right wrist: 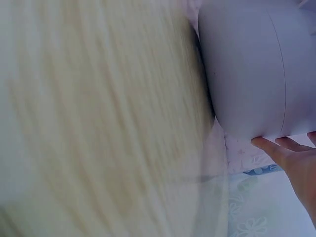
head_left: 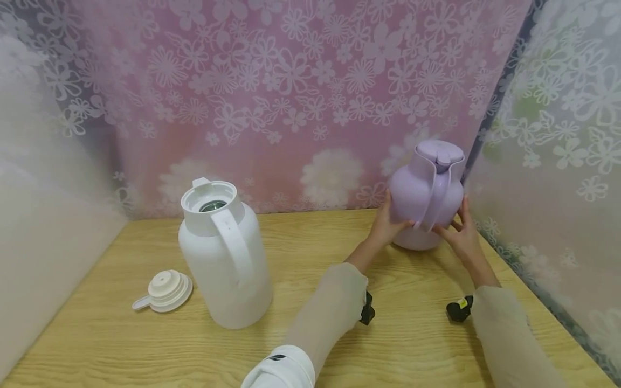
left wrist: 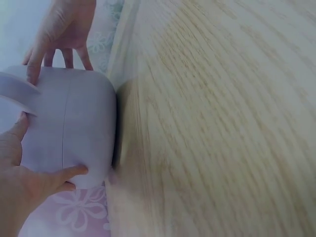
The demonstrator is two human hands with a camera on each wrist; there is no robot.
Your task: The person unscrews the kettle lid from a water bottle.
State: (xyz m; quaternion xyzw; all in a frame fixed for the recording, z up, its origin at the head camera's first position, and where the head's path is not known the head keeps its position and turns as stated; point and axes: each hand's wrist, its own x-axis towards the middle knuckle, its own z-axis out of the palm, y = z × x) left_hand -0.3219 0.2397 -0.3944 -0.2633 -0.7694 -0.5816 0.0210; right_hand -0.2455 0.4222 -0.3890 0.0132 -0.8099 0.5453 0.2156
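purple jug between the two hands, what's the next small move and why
Probably ease the purple jug down until it sits flat before either hand lets go. The left hand and right hand hold its sides, and a dark strip under its base in the left wrist view leaves unclear whether it rests fully on the table.

The purple jug (head_left: pixel 408 195) looks like smooth plastic with a soft satin sheen, a fine seam crossing its body. The white jug (head_left: pixel 224 269) also looks like plastic, smooth and mostly matt, with a dark, shiny, glass-like liner (head_left: pixel 213 206) inside its mouth. The lid (head_left: pixel 166 286) appears to be matt plastic, moulded in ridged steps. The table (head_left: pixel 145 350) has a wood-grain surface with a low sheen. The backdrop (head_left: pixel 271 97) looks smooth and faintly glossy; the sleeves (head_left: pixel 325 307) are thin, matt, slightly wrinkled cloth.
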